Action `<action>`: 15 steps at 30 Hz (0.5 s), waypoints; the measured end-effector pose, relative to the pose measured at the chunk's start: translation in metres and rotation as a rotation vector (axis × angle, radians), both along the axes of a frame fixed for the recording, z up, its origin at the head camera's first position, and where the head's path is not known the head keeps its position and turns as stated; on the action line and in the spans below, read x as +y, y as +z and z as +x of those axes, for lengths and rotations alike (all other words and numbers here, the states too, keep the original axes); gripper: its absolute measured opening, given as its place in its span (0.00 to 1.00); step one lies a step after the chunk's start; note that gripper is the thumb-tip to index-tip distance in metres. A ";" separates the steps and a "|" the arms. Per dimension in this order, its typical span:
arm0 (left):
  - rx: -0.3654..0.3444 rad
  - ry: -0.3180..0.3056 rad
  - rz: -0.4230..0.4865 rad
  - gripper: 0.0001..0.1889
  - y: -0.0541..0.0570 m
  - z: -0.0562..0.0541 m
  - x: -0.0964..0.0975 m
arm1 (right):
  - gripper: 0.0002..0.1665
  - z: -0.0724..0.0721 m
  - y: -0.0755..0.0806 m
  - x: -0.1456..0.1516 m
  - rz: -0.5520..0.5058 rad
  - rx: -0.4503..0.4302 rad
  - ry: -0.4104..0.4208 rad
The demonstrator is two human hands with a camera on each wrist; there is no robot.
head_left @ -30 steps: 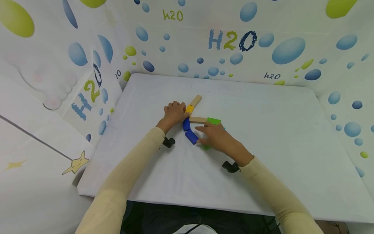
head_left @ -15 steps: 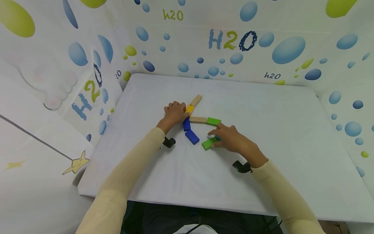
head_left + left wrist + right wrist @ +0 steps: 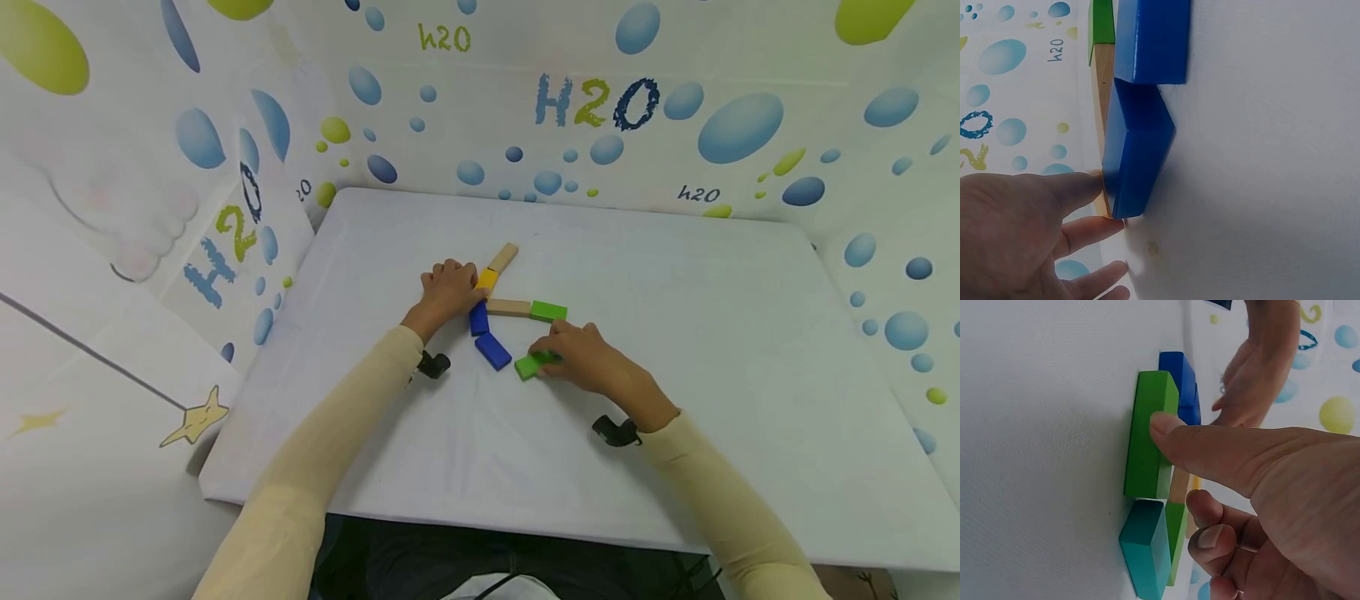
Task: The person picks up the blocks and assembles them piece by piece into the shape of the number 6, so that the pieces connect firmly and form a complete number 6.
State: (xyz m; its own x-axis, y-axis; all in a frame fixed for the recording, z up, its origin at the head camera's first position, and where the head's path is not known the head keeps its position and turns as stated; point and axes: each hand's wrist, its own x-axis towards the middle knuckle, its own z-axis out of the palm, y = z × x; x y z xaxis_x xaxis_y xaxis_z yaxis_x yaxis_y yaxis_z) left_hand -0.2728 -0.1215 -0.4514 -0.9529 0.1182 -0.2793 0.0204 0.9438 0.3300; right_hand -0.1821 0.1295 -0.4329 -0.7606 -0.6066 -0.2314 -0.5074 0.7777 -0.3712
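Wooden toy blocks lie in a joined outline on the white table. In the head view my left hand (image 3: 448, 292) pinches the lower end of the yellow block (image 3: 487, 281), beside the upper blue block (image 3: 479, 319). The left wrist view shows its thumb (image 3: 1082, 187) against that blue block's end. A lower blue block (image 3: 493, 351) angles away. My right hand (image 3: 588, 358) pinches the near green block (image 3: 527, 367), with the thumb (image 3: 1169, 428) on its near side. That block's end stands close to the lower blue block. A turquoise block (image 3: 1144, 550) sits beside its other end, under the hand.
A plain wood block (image 3: 507, 256) extends from the yellow one. Another plain wood block (image 3: 509, 308) leads right to a second green block (image 3: 549, 311). White table surface (image 3: 675, 317) surrounds them. Patterned sheets (image 3: 570, 150) rise behind and at the sides.
My right hand first drew back to the right from the blue blocks, uncovering the near green block. It then slid that block slightly left. The left hand has stayed in place.
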 end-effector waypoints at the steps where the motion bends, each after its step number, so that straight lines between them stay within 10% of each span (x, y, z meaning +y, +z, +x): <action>1: 0.002 0.000 0.002 0.19 0.000 0.000 0.000 | 0.23 0.000 0.000 0.000 -0.004 0.000 -0.001; 15: -0.005 0.006 -0.002 0.19 0.003 0.003 0.001 | 0.23 -0.002 -0.005 -0.003 -0.021 0.031 -0.006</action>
